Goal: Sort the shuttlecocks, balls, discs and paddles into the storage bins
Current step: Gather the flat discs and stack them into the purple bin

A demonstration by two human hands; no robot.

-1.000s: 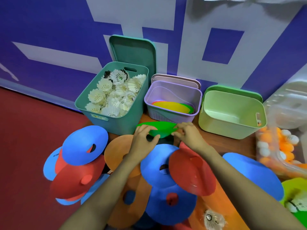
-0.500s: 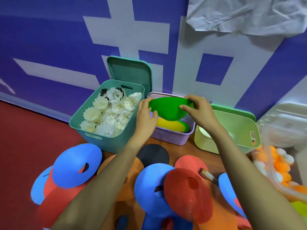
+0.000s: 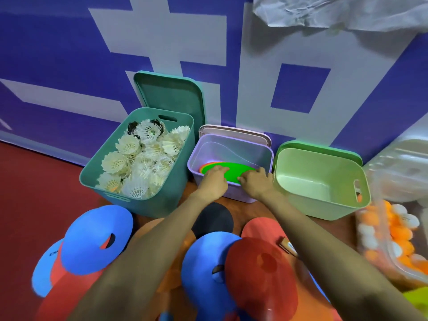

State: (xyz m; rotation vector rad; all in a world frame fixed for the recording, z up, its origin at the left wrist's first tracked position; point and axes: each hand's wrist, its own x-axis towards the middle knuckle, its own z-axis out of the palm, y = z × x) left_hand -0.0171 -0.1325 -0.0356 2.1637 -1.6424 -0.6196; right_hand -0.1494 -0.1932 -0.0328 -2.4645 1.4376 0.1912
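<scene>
A green disc (image 3: 234, 172) lies flat in the purple bin (image 3: 232, 197), on top of orange and yellow discs. My left hand (image 3: 214, 179) and my right hand (image 3: 256, 185) both reach over the bin's near rim, with fingers curled on the disc's near edge. The teal bin (image 3: 150, 206) to the left is full of white shuttlecocks (image 3: 143, 158). On the right, the light green bin (image 3: 324, 206) holds nothing that I can see. Blue discs (image 3: 97, 237), a red disc (image 3: 261, 274) and orange ones are heaped in front of the bins under my forearms.
A dark round paddle face (image 3: 214, 218) and a red paddle (image 3: 264, 228) lie among the discs. A clear bag of orange and white balls (image 3: 393, 232) sits at the right. The teal lid (image 3: 169, 93) leans on the blue wall behind the bins.
Both hands lifted the green disc off the pile, carried it over the purple bin and lowered it flat onto the discs inside.
</scene>
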